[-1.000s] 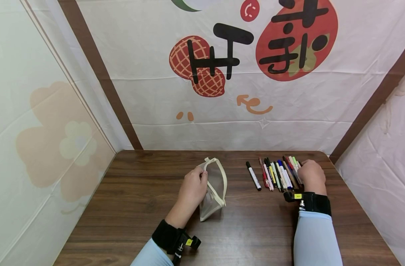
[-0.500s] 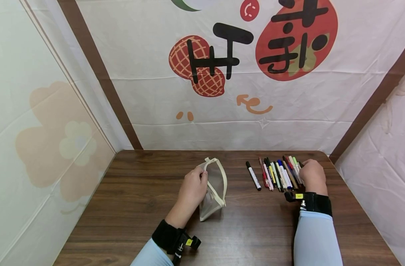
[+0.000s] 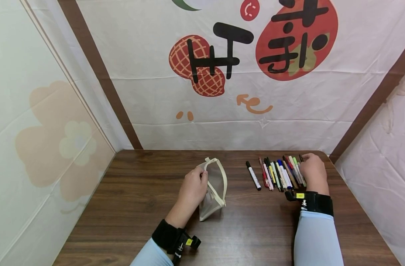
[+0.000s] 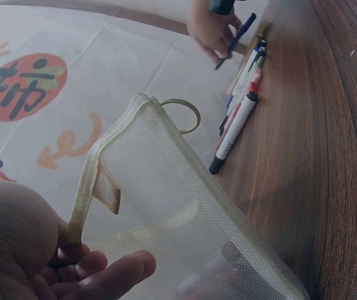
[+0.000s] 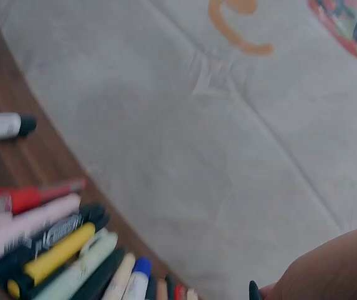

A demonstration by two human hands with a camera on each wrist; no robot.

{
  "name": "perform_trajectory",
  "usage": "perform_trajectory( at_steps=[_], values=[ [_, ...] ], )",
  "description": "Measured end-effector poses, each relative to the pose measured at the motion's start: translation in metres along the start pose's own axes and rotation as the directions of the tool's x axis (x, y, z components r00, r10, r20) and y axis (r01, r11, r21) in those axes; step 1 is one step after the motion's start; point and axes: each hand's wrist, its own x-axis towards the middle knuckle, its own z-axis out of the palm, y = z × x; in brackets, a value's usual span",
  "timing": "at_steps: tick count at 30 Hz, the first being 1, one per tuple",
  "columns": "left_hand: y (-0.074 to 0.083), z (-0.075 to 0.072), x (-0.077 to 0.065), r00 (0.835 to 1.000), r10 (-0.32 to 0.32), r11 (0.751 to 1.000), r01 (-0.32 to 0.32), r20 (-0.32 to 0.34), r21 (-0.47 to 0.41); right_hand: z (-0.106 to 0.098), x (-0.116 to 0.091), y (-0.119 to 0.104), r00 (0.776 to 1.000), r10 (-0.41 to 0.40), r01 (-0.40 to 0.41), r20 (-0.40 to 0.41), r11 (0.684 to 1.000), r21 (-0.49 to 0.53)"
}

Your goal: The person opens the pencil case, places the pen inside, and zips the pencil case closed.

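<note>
My left hand point(image 3: 193, 188) grips the rim of a pale mesh zip pouch point(image 3: 209, 211), whose mouth gapes open above the table. In the left wrist view, the pouch point(image 4: 159, 169) has a cream zip edge and a ring at its corner; faint shapes show through its lower mesh. My right hand point(image 3: 313, 173), at the right end of a row of pens point(image 3: 279, 176), pinches a dark pen point(image 3: 301, 158). In the left wrist view that pen point(image 4: 236, 40) is tilted and raised off the table. Only its dark end shows in the right wrist view.
A white marker with a black cap point(image 3: 253, 176) lies apart, left of the row. The brown wooden table point(image 3: 129, 207) meets a printed white cloth point(image 3: 149, 92) at its back edge. Other cloth walls stand on both sides.
My right hand has moved slightly away toward the back of the table and up, and the dark pen now shows in its fingers. The left hand and pouch stay where they were.
</note>
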Motion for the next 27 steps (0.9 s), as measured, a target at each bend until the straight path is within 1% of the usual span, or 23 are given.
perform_trajectory(
  at_steps=[4, 6, 11, 13, 17, 21, 27],
  values=[
    [0.000, 0.000, 0.000, 1.000, -0.004, 1.000, 0.004, 0.007, -0.005, -0.006, -0.008, -0.017, 0.999, -0.052, 0.051, 0.013, 0.998, 0.045],
    [0.001, 0.000, 0.000, 1.000, -0.004, 1.000, 0.004, 0.008, -0.007, -0.009, -0.012, -0.025, 0.994, -0.108, 0.107, 0.022, 0.993, 0.050],
    [0.001, 0.001, 0.000, 1.000, 0.007, 1.000, -0.007, -0.008, 0.002, -0.006, -0.023, -0.046, 0.974, -0.224, 0.221, 0.030, 0.971, 0.096],
    [0.001, 0.001, 0.000, 1.000, 0.012, 1.000, -0.012, -0.016, 0.005, -0.003, -0.027, -0.055, 0.967, -0.252, 0.246, 0.033, 0.960, 0.134],
    [0.001, 0.000, -0.001, 1.000, 0.014, 1.000, -0.014, -0.021, 0.002, 0.005, -0.035, -0.070, 0.946, -0.321, 0.308, 0.044, 0.933, 0.187],
    [0.001, 0.000, -0.001, 1.000, 0.008, 1.000, -0.008, -0.017, 0.009, 0.014, -0.039, -0.082, 0.926, -0.371, 0.340, 0.072, 0.900, 0.271],
    [0.001, 0.000, -0.001, 1.000, 0.003, 1.000, -0.003, -0.009, 0.000, 0.022, -0.047, -0.095, 0.909, -0.403, 0.345, 0.104, 0.869, 0.354]
  ],
)
